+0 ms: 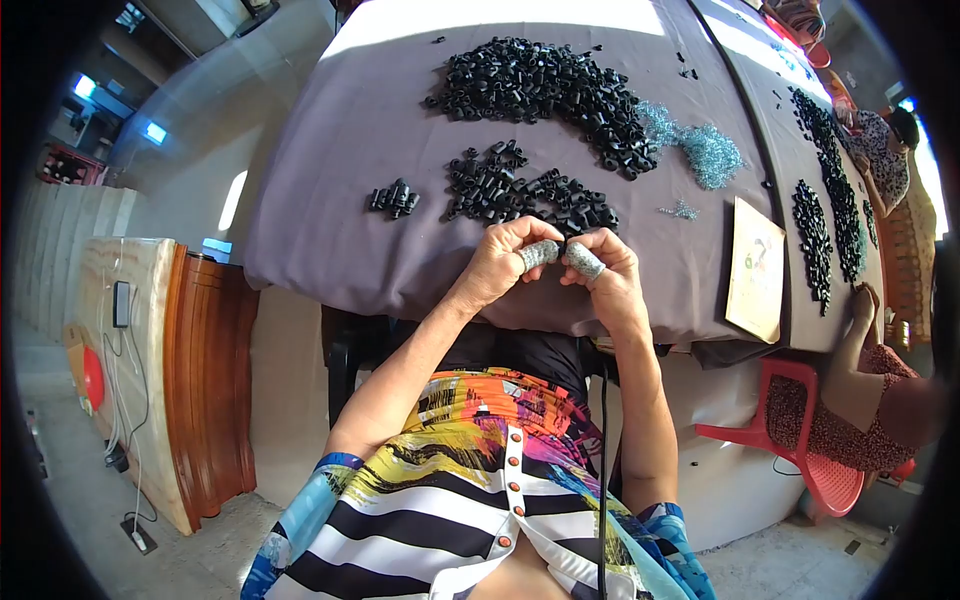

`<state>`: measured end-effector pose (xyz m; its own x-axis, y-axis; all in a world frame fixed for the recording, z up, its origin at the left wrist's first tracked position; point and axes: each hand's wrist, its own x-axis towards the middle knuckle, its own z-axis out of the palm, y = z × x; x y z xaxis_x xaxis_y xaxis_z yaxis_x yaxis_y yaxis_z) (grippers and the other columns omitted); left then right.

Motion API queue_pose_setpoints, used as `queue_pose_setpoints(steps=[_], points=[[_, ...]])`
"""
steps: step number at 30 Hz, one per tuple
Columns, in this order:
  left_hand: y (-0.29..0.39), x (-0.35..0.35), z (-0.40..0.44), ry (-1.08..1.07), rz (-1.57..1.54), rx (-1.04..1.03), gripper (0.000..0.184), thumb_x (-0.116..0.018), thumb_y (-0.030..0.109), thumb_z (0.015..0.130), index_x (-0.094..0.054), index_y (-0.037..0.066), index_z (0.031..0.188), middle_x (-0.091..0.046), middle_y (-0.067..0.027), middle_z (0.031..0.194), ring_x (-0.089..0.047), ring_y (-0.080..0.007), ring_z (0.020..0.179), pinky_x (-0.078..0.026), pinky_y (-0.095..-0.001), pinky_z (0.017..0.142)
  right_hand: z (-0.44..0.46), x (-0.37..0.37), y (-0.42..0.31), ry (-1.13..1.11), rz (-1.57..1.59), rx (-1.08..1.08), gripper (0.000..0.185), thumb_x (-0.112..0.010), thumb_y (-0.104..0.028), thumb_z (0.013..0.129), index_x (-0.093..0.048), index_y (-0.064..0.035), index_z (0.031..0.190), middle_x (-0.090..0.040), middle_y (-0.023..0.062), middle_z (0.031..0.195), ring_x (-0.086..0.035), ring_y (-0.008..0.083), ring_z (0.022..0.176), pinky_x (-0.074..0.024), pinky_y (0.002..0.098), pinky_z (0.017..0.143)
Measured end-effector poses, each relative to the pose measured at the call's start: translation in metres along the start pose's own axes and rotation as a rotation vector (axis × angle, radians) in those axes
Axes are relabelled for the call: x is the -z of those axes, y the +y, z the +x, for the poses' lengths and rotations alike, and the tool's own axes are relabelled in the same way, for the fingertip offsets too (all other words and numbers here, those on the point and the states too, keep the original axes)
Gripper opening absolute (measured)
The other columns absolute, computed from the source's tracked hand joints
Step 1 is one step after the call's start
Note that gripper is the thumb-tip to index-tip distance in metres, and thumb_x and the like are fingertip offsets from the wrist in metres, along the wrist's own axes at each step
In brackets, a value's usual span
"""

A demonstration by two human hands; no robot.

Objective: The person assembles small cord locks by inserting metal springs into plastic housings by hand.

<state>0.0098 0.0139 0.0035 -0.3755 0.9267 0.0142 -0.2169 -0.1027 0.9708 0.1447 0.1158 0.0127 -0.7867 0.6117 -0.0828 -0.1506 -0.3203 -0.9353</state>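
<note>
My left hand [507, 262] and my right hand [606, 272] meet at the near edge of the cloth-covered table. Fingers and thumbs of both are pinched together around a small black plastic piece [562, 244], mostly covered by the fingertips. Each thumb wears a greyish wrap. Just beyond my hands lies a heap of short black tube-like pieces [520, 192]. A smaller cluster of black pieces [394, 198] sits to the left, some lined up side by side. Farther back is a larger pile of black pieces [520, 80].
Small shiny bluish-silver parts [710, 155] are heaped right of the piles. A flat printed board [756, 270] lies near the right edge. Two people sit farther right, beside more black pieces [812, 240] and a red plastic chair [790, 430]. A wooden cabinet [210, 380] stands at left.
</note>
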Motion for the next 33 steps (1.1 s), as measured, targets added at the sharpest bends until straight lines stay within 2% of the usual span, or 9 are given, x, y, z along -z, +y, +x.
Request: queue_pose_setpoints(steps=[2, 11, 17, 20, 29, 33], points=[[0.000, 0.001, 0.000, -0.022, -0.041, 0.022, 0.009, -0.056, 0.004, 0.084, -0.061, 0.005, 0.092, -0.058, 0.0023, 0.070, -0.048, -0.0017, 0.054, -0.038, -0.0160, 0.047, 0.000, -0.002, -0.002, -0.024, 0.121, -0.029, 0.003, -0.056, 0.000, 0.083, -0.056, -0.0020, 0.084, -0.060, 0.0046, 0.077, -0.057, 0.0093, 0.066, -0.0509, 0.0230, 0.059], [-0.001, 0.006, 0.000, -0.068, -0.073, 0.061, 0.008, -0.056, 0.004, 0.083, -0.060, 0.005, 0.090, -0.056, 0.0018, 0.068, -0.046, -0.0019, 0.053, -0.036, -0.0158, 0.046, 0.002, -0.003, 0.004, -0.092, -0.197, 0.249, 0.008, -0.055, 0.008, 0.080, -0.054, -0.0001, 0.082, -0.058, 0.0057, 0.080, -0.058, 0.0117, 0.071, -0.0518, 0.0235, 0.060], [0.001, 0.004, -0.002, -0.051, -0.041, 0.032, 0.009, -0.056, 0.002, 0.083, -0.060, 0.005, 0.090, -0.056, 0.0011, 0.069, -0.045, -0.0015, 0.054, -0.036, -0.0155, 0.047, 0.002, -0.002, 0.003, -0.065, -0.073, 0.101, 0.010, -0.054, 0.010, 0.079, -0.054, -0.0001, 0.082, -0.058, 0.0051, 0.078, -0.058, 0.0116, 0.070, -0.0506, 0.0224, 0.061], [0.004, 0.001, -0.002, -0.048, -0.002, 0.006, 0.010, -0.054, 0.000, 0.082, -0.060, 0.005, 0.090, -0.058, 0.0002, 0.070, -0.045, -0.0014, 0.054, -0.037, -0.0154, 0.047, 0.003, -0.002, 0.012, 0.012, -0.302, 0.233, 0.009, -0.056, 0.008, 0.079, -0.054, -0.0001, 0.082, -0.059, 0.0054, 0.078, -0.059, 0.0109, 0.068, -0.0492, 0.0221, 0.062], [0.002, 0.006, -0.002, -0.064, -0.051, 0.028, 0.008, -0.055, 0.001, 0.083, -0.059, 0.005, 0.089, -0.059, -0.0003, 0.068, -0.045, -0.0012, 0.052, -0.037, -0.0156, 0.046, 0.003, -0.001, 0.008, -0.117, -0.078, 0.114, 0.006, -0.059, 0.002, 0.079, -0.055, -0.0025, 0.081, -0.063, 0.0061, 0.078, -0.061, 0.0118, 0.068, -0.0447, 0.0207, 0.061], [-0.001, 0.008, -0.002, -0.086, -0.074, 0.030, 0.006, -0.056, 0.002, 0.083, -0.059, 0.004, 0.088, -0.059, -0.0011, 0.068, -0.046, -0.0014, 0.051, -0.037, -0.0157, 0.045, 0.003, 0.001, 0.006, -0.149, -0.084, 0.092, 0.006, -0.061, -0.001, 0.080, -0.055, -0.0029, 0.080, -0.063, 0.0060, 0.076, -0.060, 0.0113, 0.067, -0.0437, 0.0210, 0.060]])
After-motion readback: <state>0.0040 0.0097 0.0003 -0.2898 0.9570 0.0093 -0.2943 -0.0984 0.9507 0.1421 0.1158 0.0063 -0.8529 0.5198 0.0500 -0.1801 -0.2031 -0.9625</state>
